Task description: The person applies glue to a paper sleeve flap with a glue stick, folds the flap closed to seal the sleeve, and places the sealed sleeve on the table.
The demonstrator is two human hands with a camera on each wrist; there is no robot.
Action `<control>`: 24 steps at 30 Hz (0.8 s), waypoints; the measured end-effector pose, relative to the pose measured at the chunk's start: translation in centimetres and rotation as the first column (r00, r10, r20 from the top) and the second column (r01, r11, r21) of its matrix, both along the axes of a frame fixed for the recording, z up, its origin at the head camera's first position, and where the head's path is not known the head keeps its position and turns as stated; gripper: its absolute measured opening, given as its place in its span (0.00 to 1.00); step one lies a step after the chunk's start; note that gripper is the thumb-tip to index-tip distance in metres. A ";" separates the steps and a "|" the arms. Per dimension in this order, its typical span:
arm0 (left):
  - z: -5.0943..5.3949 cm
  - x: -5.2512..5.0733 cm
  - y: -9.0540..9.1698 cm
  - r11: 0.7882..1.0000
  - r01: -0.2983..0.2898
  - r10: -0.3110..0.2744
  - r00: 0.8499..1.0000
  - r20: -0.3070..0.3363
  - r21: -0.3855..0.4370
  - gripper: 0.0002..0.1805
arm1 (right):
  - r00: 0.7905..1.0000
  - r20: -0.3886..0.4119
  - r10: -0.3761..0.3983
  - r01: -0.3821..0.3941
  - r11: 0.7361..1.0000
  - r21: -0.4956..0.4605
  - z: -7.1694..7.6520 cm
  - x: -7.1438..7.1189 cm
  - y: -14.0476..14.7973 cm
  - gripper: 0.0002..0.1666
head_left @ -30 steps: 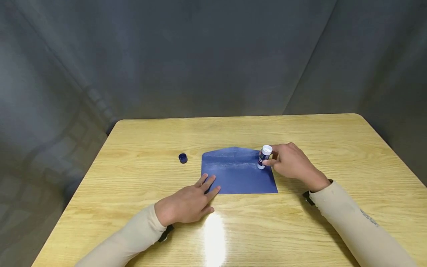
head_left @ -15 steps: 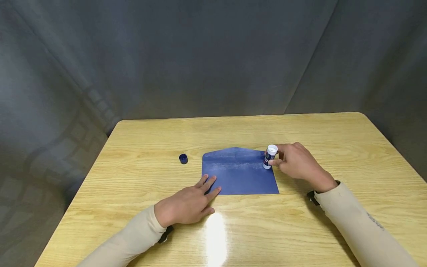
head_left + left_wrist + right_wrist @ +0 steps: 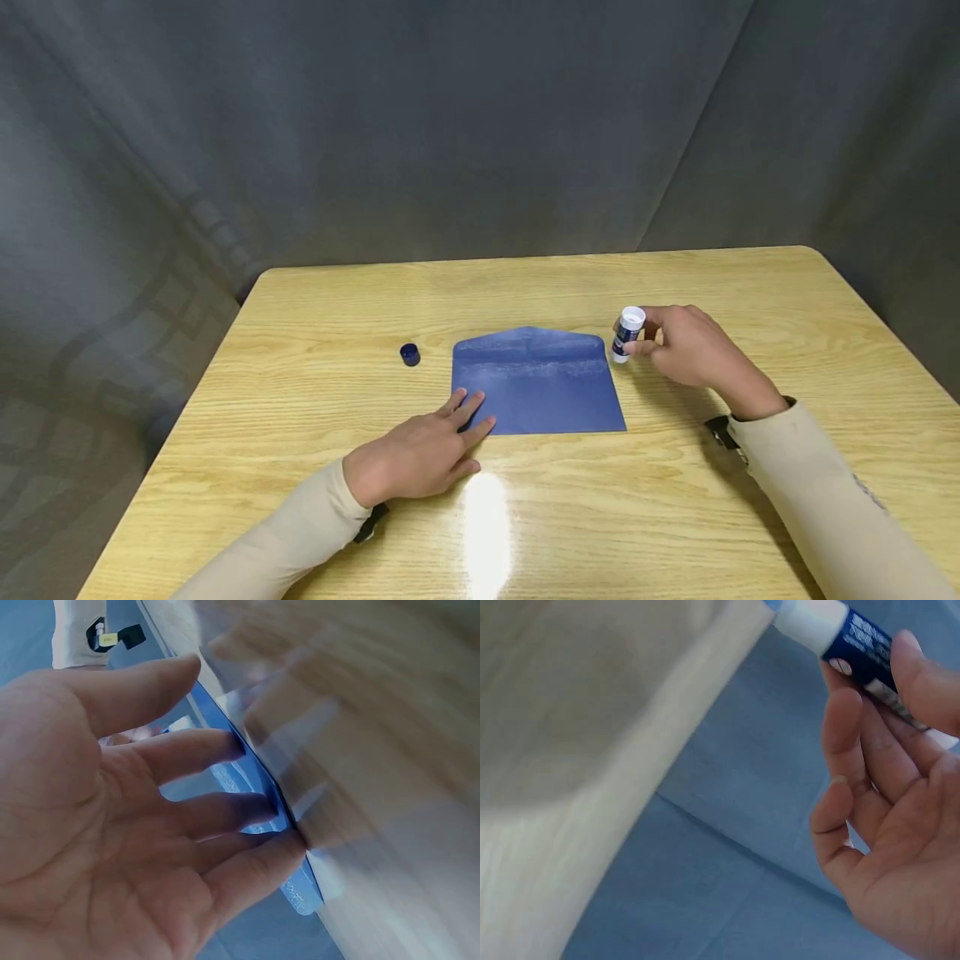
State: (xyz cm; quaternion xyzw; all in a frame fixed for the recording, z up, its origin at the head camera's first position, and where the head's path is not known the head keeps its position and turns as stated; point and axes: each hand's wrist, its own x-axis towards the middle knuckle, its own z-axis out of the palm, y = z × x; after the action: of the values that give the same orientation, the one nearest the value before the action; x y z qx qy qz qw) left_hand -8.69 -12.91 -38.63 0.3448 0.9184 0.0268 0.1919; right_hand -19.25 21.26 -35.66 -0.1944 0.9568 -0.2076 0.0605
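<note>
The right hand point(image 3: 692, 346) is pinching a glue stick point(image 3: 628, 333). Under the spread fingers of the left hand point(image 3: 420, 454), an open envelope point(image 3: 546, 398) is lying, its inside hidden; beyond this hand, a cap point(image 3: 409, 356) is lying.

Grey curtain point(image 3: 480, 133) behind wood-grain table point(image 3: 720, 292); white glare point(image 3: 487, 533) on top.

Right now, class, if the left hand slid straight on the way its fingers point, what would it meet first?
The blue envelope: the left hand has fingers on its near-left corner, and they point across it toward the far side. Whether they would then meet the glue stick is unclear.
</note>
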 end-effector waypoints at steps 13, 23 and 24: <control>-0.2 0.1 0.1 1.000 -0.009 0.009 1.000 -0.025 -0.010 0.31 | 0.992 0.011 0.129 -0.125 0.978 -0.166 -0.3 0.6 -9.3 0.07; -0.5 -0.7 0.5 1.000 0.011 -0.011 0.999 -0.046 -0.004 0.30 | 0.951 0.130 0.280 -0.245 0.941 -0.234 -1.7 -0.3 -16.3 0.12; -0.5 -0.7 0.5 1.000 0.013 -0.013 0.999 -0.044 -0.003 0.30 | 0.950 0.137 0.279 -0.243 0.942 -0.230 -1.9 -0.4 -16.5 0.12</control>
State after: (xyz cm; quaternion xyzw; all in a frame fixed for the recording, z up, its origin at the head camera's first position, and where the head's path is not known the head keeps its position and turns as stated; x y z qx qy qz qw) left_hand -9.39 -12.36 -39.12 0.3511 0.9202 0.0165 0.1721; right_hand -19.61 4.71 -37.58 -0.3071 0.8865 -0.3135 0.1471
